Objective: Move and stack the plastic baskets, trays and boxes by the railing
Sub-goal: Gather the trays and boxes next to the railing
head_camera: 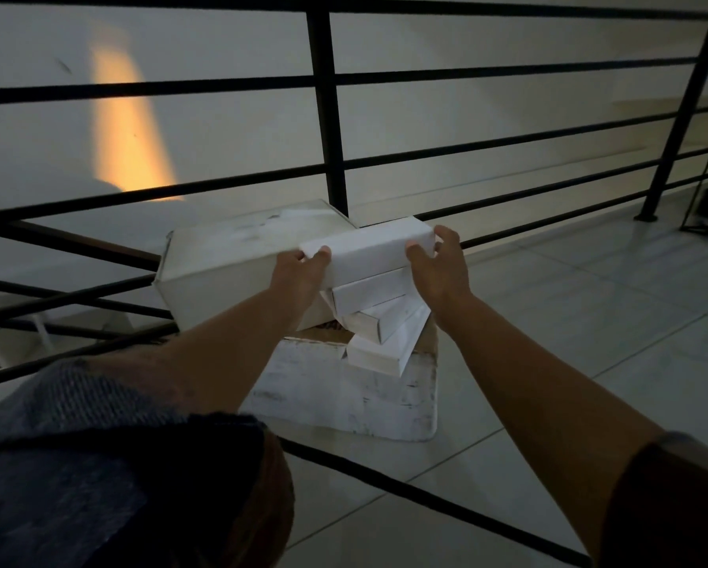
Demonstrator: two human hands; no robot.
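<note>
From the head camera, the left hand (299, 266) and right hand (440, 264) pinch opposite ends of a slim white box (368, 250) (fingers curled over its edges). It tops a crooked stack of similar boxes (379, 317) beside a large white carton (237, 260), close against the black railing (327, 116).

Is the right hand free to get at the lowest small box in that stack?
Probably not yet: the right hand grips the top box together with the left hand, and the lowest box sits under the others.
</note>
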